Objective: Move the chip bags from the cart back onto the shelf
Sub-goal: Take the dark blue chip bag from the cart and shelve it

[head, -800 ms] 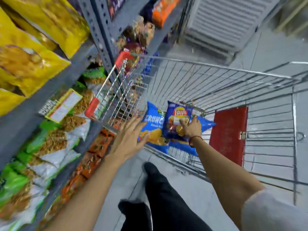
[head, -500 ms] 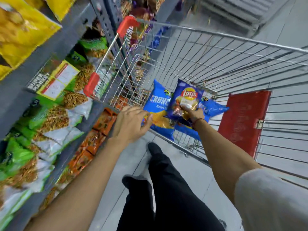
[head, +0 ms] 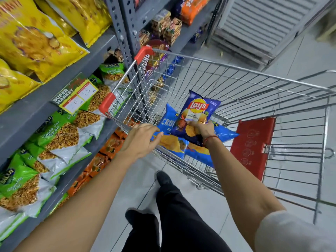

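Shelf [head: 60, 95] running down frame left; cart [head: 254, 99] sitting centre-right beside it; chip bags [head: 197, 113] lying in cart's lower-left corner.

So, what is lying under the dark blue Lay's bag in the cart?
Under the Lay's bag, held by the right hand, lies a lighter blue chip bag; a second similar one seems beside it. Their middles are covered, so anything deeper is hidden.

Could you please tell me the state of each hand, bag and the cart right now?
Right hand: gripping the dark blue chip bag.
Left hand: open, touching the light blue bag.
Light blue bag: lying in cart.
Cart: beside the shelf.
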